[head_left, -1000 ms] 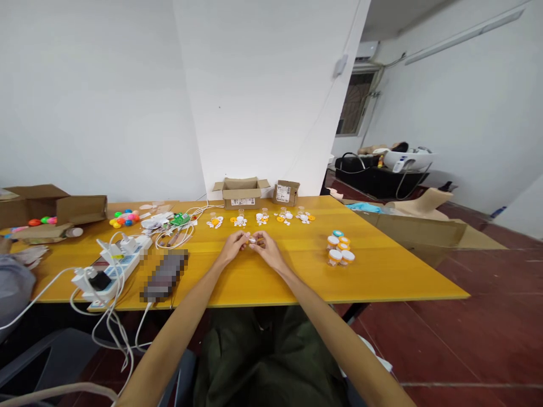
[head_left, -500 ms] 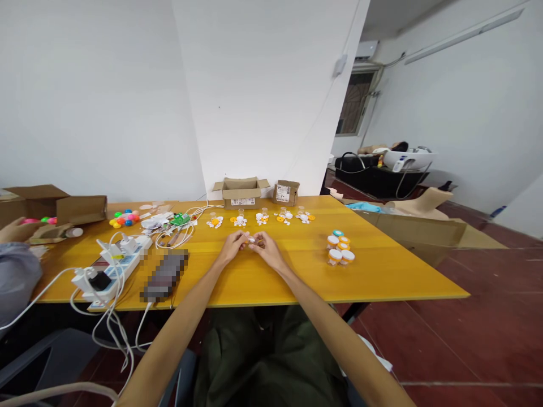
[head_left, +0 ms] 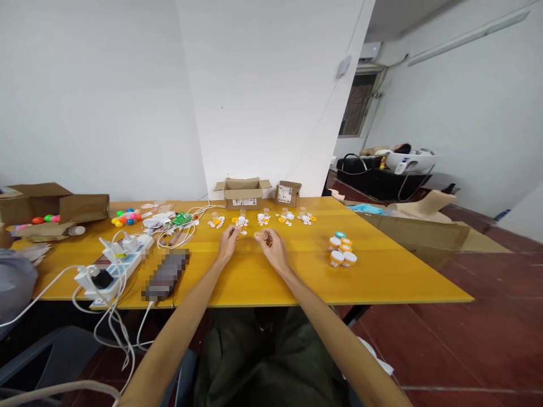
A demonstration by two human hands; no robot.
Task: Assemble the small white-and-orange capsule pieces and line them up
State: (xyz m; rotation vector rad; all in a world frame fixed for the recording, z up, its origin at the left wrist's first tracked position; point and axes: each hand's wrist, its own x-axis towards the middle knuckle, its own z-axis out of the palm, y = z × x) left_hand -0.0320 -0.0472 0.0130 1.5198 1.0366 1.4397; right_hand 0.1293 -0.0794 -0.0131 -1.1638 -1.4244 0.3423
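My left hand (head_left: pixel 229 243) is pinched above the table, with a small white disc (head_left: pixel 243 232) at its fingertips. My right hand (head_left: pixel 274 246), a short gap away, curls its fingers around a small clear cup (head_left: pixel 268 240) with an orange tint, mostly hidden by the fingers. Beyond the hands stands a row of small clear cups (head_left: pixel 266 212), each among loose white and orange discs (head_left: pixel 241 221). To the right is a cluster of lidded cups (head_left: pixel 337 258) with white, orange and green tops.
Two cardboard boxes (head_left: pixel 242 198) stand against the wall at the back. On the left lie a power strip (head_left: pixel 119 268) with cables, a dark blurred phone (head_left: pixel 166 275), a green circuit board (head_left: pixel 182 219) and coloured balls (head_left: pixel 126 217). A person's grey sleeve (head_left: pixel 14 282) shows at far left.
My hands have moved apart, the left one slightly left and the right one slightly right. The white disc now shows at the left fingertips. The other person's hand has left view.
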